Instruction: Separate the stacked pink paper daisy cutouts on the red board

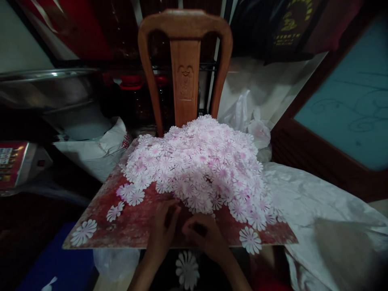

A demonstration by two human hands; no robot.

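White and pink flower cut-outs (209, 157) lie heaped on a worn red board (136, 222). My left hand (165, 222) is over the board just in front of the heap, fingers curled with the tips close together. Beside it, to the right, my right hand (204, 232) is also curled, its thumb and fingertips towards the left hand. Whatever either hand pinches is too dark and blurred to make out. Single flowers lie at the board's left corner (84, 233) and right front edge (250, 240). Another flower (187, 270) shows below the board's front edge, between my forearms.
A carved wooden chair back (185, 81) rises behind the heap. White sacks stand at left (103, 149) and right (327, 210). Further left are a metal basin (51, 89) and a red box (13, 163). Plastic bags (257, 133) sit behind the board's right side.
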